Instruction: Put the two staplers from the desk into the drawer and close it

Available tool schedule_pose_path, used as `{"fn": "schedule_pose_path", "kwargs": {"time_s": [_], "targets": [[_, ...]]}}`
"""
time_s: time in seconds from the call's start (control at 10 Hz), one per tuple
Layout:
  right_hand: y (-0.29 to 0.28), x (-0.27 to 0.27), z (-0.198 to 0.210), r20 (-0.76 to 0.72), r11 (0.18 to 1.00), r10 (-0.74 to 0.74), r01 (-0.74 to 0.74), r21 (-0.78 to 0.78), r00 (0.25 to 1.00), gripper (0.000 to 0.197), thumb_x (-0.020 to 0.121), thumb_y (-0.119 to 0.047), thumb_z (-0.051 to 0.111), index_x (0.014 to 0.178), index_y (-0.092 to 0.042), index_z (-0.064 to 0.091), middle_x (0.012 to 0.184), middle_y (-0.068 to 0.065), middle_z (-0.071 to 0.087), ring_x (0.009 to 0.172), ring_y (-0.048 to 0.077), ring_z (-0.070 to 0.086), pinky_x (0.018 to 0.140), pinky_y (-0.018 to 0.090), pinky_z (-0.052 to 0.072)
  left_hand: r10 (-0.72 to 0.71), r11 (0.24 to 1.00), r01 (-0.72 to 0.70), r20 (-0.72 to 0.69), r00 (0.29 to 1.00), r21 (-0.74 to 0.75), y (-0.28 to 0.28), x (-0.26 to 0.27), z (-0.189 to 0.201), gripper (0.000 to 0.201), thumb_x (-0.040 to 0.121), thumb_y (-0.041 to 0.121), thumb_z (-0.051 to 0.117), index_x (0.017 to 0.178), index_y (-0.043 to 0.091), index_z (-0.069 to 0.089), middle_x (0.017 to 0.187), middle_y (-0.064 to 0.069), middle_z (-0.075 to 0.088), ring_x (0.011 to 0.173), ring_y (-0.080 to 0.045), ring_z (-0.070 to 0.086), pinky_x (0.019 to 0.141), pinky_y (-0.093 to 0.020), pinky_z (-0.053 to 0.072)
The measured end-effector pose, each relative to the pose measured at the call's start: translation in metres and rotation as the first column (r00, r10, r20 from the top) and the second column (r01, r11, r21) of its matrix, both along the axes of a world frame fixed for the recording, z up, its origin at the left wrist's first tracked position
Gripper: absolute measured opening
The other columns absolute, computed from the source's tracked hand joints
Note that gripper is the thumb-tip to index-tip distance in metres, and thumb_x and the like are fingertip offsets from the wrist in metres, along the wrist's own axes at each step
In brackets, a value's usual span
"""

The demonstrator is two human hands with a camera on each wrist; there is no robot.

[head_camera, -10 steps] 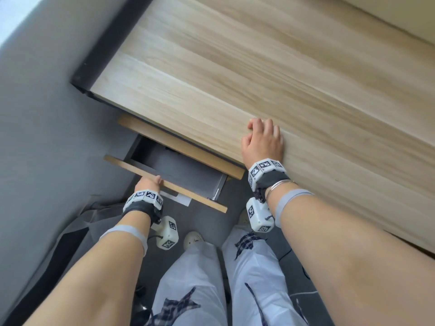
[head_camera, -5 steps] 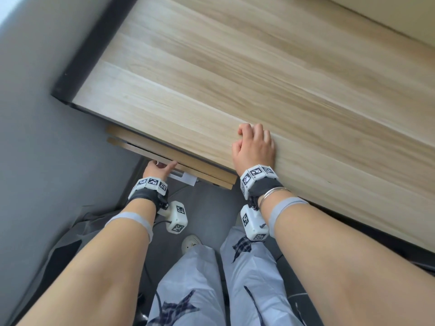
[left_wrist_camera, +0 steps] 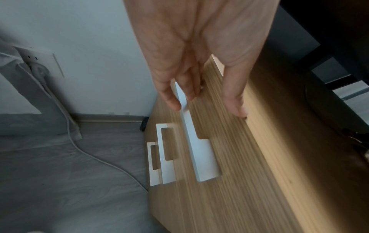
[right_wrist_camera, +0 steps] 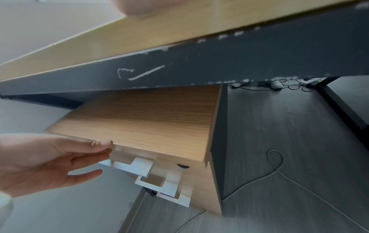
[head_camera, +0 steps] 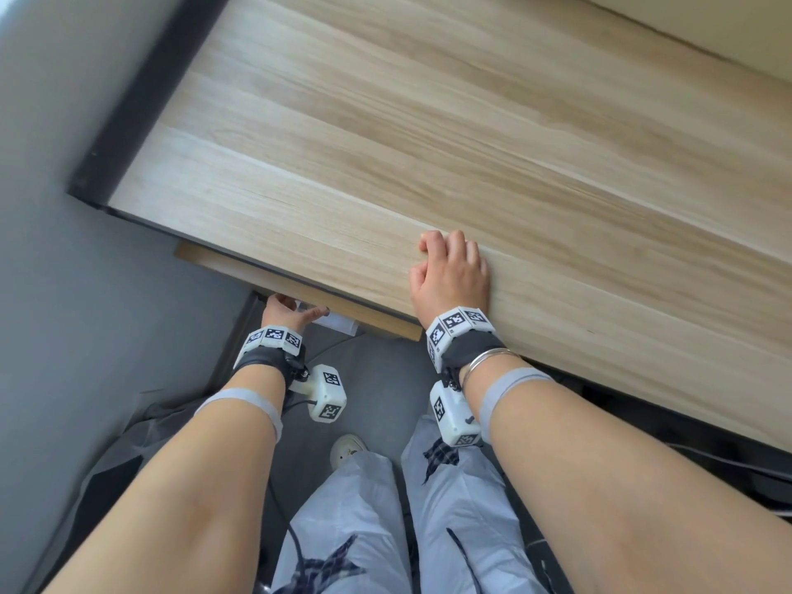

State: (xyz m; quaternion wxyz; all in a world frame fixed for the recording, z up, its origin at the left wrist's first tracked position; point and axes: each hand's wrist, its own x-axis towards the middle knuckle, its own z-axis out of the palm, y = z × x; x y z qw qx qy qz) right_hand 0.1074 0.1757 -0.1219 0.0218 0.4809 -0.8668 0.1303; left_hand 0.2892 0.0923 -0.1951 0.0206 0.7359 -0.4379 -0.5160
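No stapler shows in any view. The drawer unit (head_camera: 300, 289) stands under the light wooden desk (head_camera: 471, 143), and its top drawer front (left_wrist_camera: 223, 157) sits flush, so the inside is hidden. My left hand (head_camera: 295, 308) is at that front with straight fingers (left_wrist_camera: 187, 88) touching the white handle (left_wrist_camera: 191, 134) and the thumb on the wood. It grips nothing. My right hand (head_camera: 445, 267) rests on the desk's near edge, fingers loosely bent, holding nothing.
Two lower drawers carry white handles (right_wrist_camera: 173, 193). A grey wall (head_camera: 64, 207) closes the left side, with a socket (left_wrist_camera: 38, 63) and a white cable (left_wrist_camera: 79, 149) on the floor. My legs in white trousers (head_camera: 364, 529) stand in front of the unit.
The drawer stood open a second ago. My left hand pushed its front inward and it now lies flush. The right hand stayed on the desk edge.
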Motion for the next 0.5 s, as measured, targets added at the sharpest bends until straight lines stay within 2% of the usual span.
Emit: {"fn": "schedule_pose_path", "kwargs": {"time_s": [0.1,0.2,0.3,0.4,0.5], "targets": [[0.001,0.000,0.000,0.009,1.000,0.006,-0.006,0.013,1.000,0.032,0.067,-0.022,0.037,0.088,-0.021,0.061,0.082,0.004,0.061,0.076,0.028,0.059,0.064,0.033,0.046,-0.021,1.000,0.021,-0.009,1.000,0.017,-0.003,0.003,-0.005,0.081,0.069,0.027,0.081,0.131,-0.010,0.043,0.128,-0.024,0.058,0.120,-0.040,0.056,0.102,-0.047,0.045],[0.000,0.000,0.001,0.019,1.000,0.006,-0.007,0.020,1.000,0.032,0.067,-0.022,0.036,0.088,-0.020,0.061,0.083,0.005,0.061,0.076,0.028,0.059,0.064,0.033,0.047,0.001,1.000,0.001,-0.059,0.998,0.030,-0.005,0.008,-0.009,0.092,0.061,0.033,0.085,0.132,-0.006,0.042,0.129,-0.024,0.058,0.121,-0.039,0.056,0.103,-0.048,0.046],[-0.001,0.000,0.001,0.021,1.000,0.002,-0.003,0.018,1.000,0.031,0.067,-0.022,0.037,0.087,-0.021,0.061,0.082,0.004,0.061,0.075,0.027,0.059,0.063,0.032,0.047,-0.090,0.995,0.094,-0.105,0.990,0.037,-0.009,0.015,-0.025,0.125,0.033,0.063,0.084,0.132,-0.004,0.046,0.133,-0.026,0.056,0.123,-0.042,0.054,0.102,-0.053,0.047],[0.002,0.002,0.003,0.031,1.000,0.014,-0.014,0.024,0.999,0.031,0.067,-0.023,0.037,0.087,-0.021,0.061,0.082,0.004,0.061,0.076,0.028,0.060,0.063,0.033,0.047,-0.131,0.987,0.138,-0.080,0.988,0.079,-0.003,0.014,0.003,0.085,0.069,0.033,0.079,0.138,0.002,0.040,0.142,-0.016,0.050,0.129,-0.033,0.050,0.107,-0.047,0.043],[0.001,0.002,0.003,0.055,0.999,0.009,-0.011,0.040,0.998,0.033,0.067,-0.023,0.036,0.087,-0.021,0.061,0.083,0.005,0.062,0.075,0.028,0.060,0.063,0.032,0.047,-0.247,0.958,0.252,-0.057,0.967,0.136,0.003,0.018,0.016,0.060,0.083,0.024,0.068,0.136,0.007,0.046,0.138,-0.013,0.055,0.123,-0.029,0.056,0.106,-0.042,0.045]]}}
